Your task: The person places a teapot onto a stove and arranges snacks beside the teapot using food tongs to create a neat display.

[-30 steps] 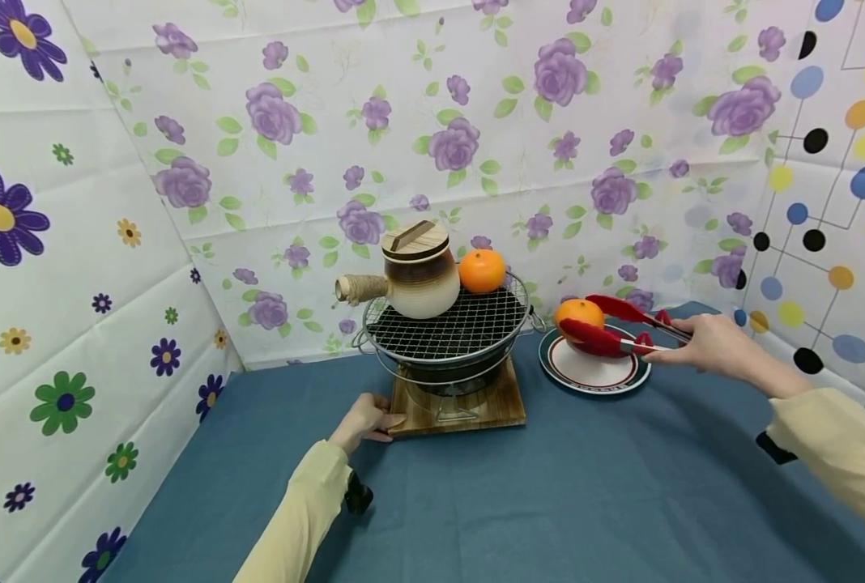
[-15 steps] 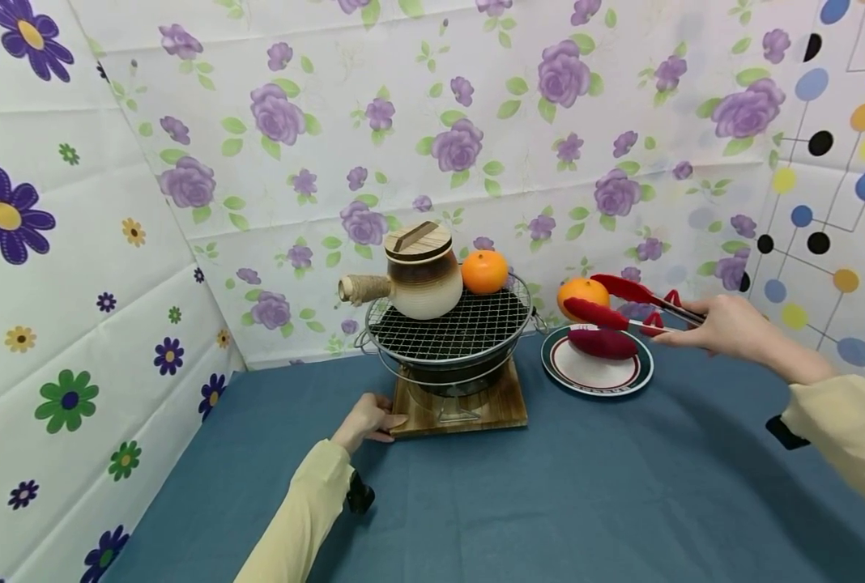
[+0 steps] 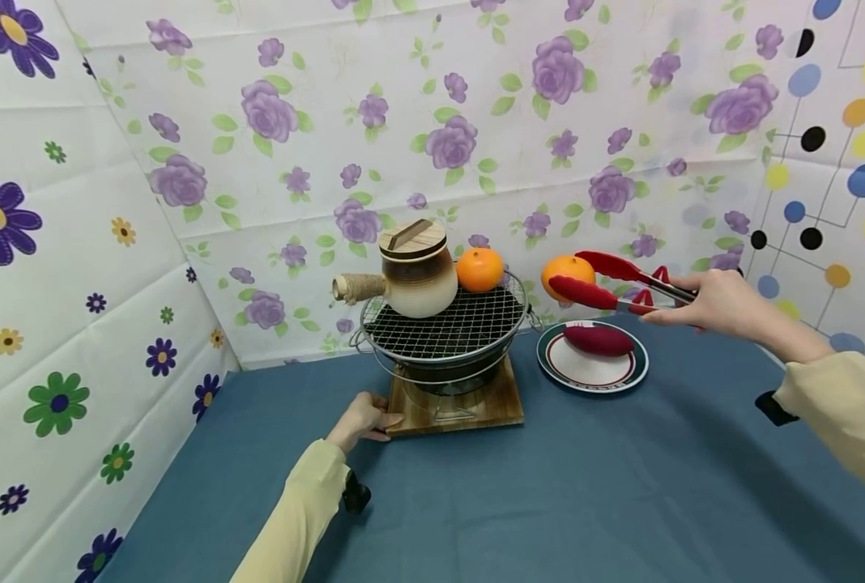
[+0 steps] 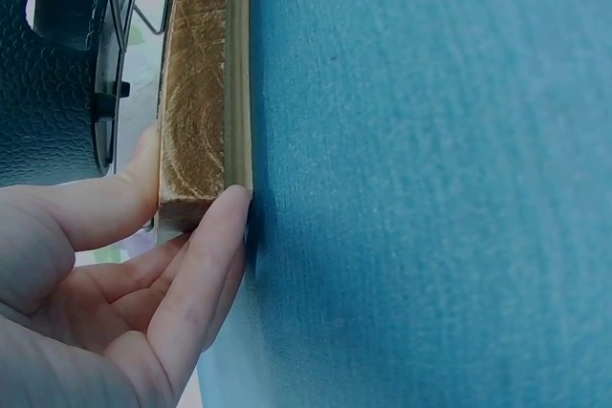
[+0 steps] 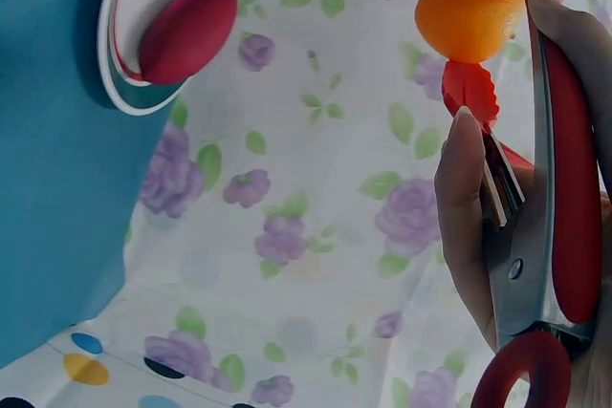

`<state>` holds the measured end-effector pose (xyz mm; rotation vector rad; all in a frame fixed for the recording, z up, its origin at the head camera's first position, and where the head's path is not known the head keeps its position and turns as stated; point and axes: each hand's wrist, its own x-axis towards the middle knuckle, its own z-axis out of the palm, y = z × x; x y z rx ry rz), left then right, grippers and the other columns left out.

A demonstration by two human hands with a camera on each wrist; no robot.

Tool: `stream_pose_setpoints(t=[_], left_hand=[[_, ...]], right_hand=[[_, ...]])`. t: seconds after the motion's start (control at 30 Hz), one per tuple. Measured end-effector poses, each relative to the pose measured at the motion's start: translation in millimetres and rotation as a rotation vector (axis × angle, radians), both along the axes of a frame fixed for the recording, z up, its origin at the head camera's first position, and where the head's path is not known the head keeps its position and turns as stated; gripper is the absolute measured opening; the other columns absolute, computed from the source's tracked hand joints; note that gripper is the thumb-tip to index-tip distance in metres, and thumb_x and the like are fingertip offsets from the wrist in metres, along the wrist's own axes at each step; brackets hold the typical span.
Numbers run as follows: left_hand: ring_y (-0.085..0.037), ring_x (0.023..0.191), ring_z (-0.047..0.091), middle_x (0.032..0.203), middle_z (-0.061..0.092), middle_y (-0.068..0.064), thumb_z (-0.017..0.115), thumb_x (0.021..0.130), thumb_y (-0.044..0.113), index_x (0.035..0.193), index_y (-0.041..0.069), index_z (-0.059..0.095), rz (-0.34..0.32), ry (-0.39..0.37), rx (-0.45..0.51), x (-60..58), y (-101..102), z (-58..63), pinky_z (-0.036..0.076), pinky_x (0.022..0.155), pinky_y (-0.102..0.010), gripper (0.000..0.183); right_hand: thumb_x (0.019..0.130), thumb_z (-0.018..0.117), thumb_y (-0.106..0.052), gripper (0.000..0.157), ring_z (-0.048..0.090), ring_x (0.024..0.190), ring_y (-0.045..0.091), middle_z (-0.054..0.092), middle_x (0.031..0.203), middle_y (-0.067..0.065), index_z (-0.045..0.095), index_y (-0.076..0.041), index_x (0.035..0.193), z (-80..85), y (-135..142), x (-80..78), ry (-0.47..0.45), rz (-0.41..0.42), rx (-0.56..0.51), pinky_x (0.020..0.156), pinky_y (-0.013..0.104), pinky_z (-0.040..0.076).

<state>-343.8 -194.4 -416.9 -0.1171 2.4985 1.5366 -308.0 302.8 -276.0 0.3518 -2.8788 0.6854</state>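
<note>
Red tongs [image 3: 584, 292] at work out on the right, and the right hand [image 3: 727, 306] has its fingers and thumb wrapped around them! Between the two red tips sits an orange [image 3: 560, 272], gripped and clear of the table [image 3: 520, 502], up above the far side of a green-rimmed plate [image 3: 585, 370]. Right wrist view agrees: fruit held at the tips, a red tip on either side of it. Down on that plate, one dark red, oblong piece [image 3: 598, 340] lies flat, the orange well apart from it.

Over to the left hand [image 3: 362, 421], and it's a pinch! Thumb on one face of the wooden board [image 3: 483, 413], fingers at the opposite edge, right at the near left corner.

On that board stands a round black grill [image 3: 447, 374], topped by a wire mesh [image 3: 469, 334]. Up there, a brown-and-cream pot [image 3: 421, 287] wears its wooden lid [image 3: 412, 240], wrapped handle [image 3: 360, 287] pointing left, and a second orange [image 3: 479, 270] sits just beside it. Purple roses cover the backdrop [image 3: 389, 186] behind it all; pale yellow sleeves [image 3: 294, 502] run down both arms.
</note>
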Motion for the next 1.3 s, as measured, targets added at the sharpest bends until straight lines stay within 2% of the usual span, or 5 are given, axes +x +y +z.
stream_pose_setpoints(t=[0.43, 0.6, 0.87, 1.1, 1.3], left_hand=[[-0.034, 0.087, 0.057, 0.117, 0.041, -0.033, 0.068, 0.081, 0.001, 0.123, -0.019, 0.038, 0.021, -0.003, -0.012, -2.2, 2, -0.4, 0.055, 0.060, -0.036, 0.056], [-0.035, 0.088, 0.056, 0.118, 0.040, -0.034, 0.068, 0.081, 0.000, 0.124, -0.019, 0.037, 0.020, -0.004, -0.004, -1.9, 2, -0.9, 0.055, 0.061, -0.036, 0.056], [-0.032, 0.077, 0.058, 0.119, 0.039, -0.035, 0.068, 0.080, 0.001, 0.123, -0.020, 0.037, 0.018, -0.009, -0.002, -1.7, 2, -1.7, 0.055, 0.060, -0.036, 0.057], [-0.034, 0.088, 0.057, 0.120, 0.038, -0.036, 0.068, 0.080, -0.001, 0.123, -0.020, 0.036, 0.015, -0.006, -0.001, -1.9, 1, 0.1, 0.055, 0.060, -0.036, 0.057], [-0.035, 0.090, 0.056, 0.121, 0.037, -0.036, 0.068, 0.080, -0.001, 0.123, -0.020, 0.036, 0.011, -0.007, 0.007, -1.3, 1, -1.4, 0.055, 0.061, -0.036, 0.057]], right_hand=[[0.068, 0.073, -0.053, 0.091, 0.050, 0.048, 0.020, 0.053, 0.055, 0.005, 0.044, 0.007, 0.130, 18.7, -20, 3.0, 0.046, 0.006, 0.003, 0.046, 0.033, 0.041], [0.069, 0.073, -0.050, 0.085, 0.050, 0.047, 0.020, 0.053, 0.058, 0.004, 0.048, 0.005, 0.128, 25.0, -28, 3.1, 0.051, 0.046, 0.002, 0.046, 0.032, 0.042], [0.069, 0.073, -0.051, 0.087, 0.049, 0.045, 0.020, 0.051, 0.053, 0.003, 0.045, 0.006, 0.129, 32.9, -40, 2.7, 0.054, 0.082, 0.024, 0.047, 0.032, 0.044], [0.069, 0.073, -0.051, 0.086, 0.050, 0.045, 0.019, 0.053, 0.055, 0.002, 0.046, 0.005, 0.129, 37.5, -48, -0.4, 0.048, 0.107, 0.033, 0.046, 0.032, 0.044], [0.070, 0.075, -0.045, 0.074, 0.051, 0.044, 0.017, 0.054, 0.057, 0.001, 0.055, 0.006, 0.120, 38.2, -56, -2.7, 0.069, 0.171, 0.039, 0.044, 0.031, 0.044]])
